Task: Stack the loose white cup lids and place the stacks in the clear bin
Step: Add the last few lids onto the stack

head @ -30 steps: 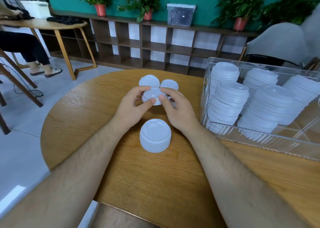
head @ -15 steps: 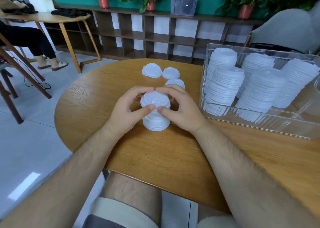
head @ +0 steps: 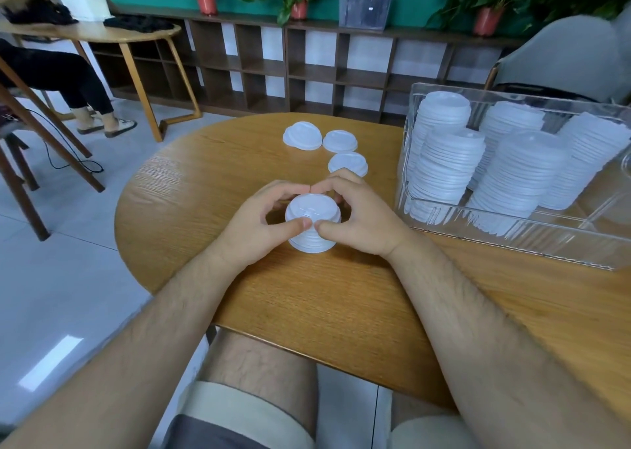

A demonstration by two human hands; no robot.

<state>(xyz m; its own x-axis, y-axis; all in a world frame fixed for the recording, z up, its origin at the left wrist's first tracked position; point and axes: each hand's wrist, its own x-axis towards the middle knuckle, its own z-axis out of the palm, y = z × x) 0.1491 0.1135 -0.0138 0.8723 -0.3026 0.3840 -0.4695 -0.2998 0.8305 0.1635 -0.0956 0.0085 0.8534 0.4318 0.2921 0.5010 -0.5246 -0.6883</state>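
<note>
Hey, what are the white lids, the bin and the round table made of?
Lid stack: thin white plastic, likely, matte; molded ridges. Bin: clear hard plastic, maybe acrylic, glossy; see-through walls, edge glints. Table: wood or veneer, satin; visible grain.

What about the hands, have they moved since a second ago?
Yes. The left hand and right hand came nearer the person, away from the three loose lids, onto the lid stack.

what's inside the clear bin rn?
Five leaning stacks of white cup lids in the clear bin. Front stacks cover the rear ones' lower parts; the bin's right end is off-frame.
</note>
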